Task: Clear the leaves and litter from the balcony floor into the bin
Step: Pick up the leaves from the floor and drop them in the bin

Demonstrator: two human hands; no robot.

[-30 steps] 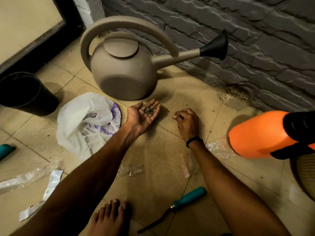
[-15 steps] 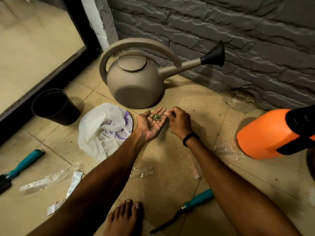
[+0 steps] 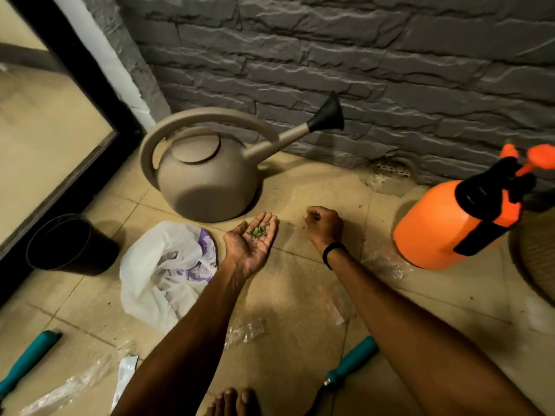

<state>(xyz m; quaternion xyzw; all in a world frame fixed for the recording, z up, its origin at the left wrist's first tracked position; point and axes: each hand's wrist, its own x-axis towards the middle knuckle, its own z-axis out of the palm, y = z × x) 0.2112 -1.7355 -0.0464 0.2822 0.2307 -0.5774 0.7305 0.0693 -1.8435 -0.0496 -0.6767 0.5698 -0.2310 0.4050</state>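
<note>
Left hand: the left hand [image 3: 250,246] is released, palm up and flat with fingers nearly straight, held over the floor [image 3: 300,295].
Leaf bits: a small heap of green leaf bits [image 3: 259,232] lies on the left hand's fingers, near their base.
Right hand: the right hand [image 3: 324,225] hangs knuckles up to the right of the left hand and apart from it, fingers curled down toward the tile. I cannot tell whether they pinch anything. A black wristband [image 3: 333,250] sits on its wrist.
Black bin: the black bin [image 3: 72,244] stands upright well to the left of the left hand. Its inside is too dark to tell what it holds.
White plastic bag: the white plastic bag [image 3: 162,271] with purple print lies crumpled just left of the left wrist. Its contents do not show.
Watering can: the watering can [image 3: 207,175] stands beyond the left hand's fingertips, its spout pointing right.
Orange sprayer: the orange sprayer [image 3: 444,226] stands to the right of the right hand.
Litter: clear wrappers [image 3: 244,330] lie on the tile between the forearms, with more just right of the right forearm.
Change: half a second ago the right fingertips met the left hand's fingers at the leaf bits. Now the right hand has drawn off to the right, and the left palm is unchanged.
</note>
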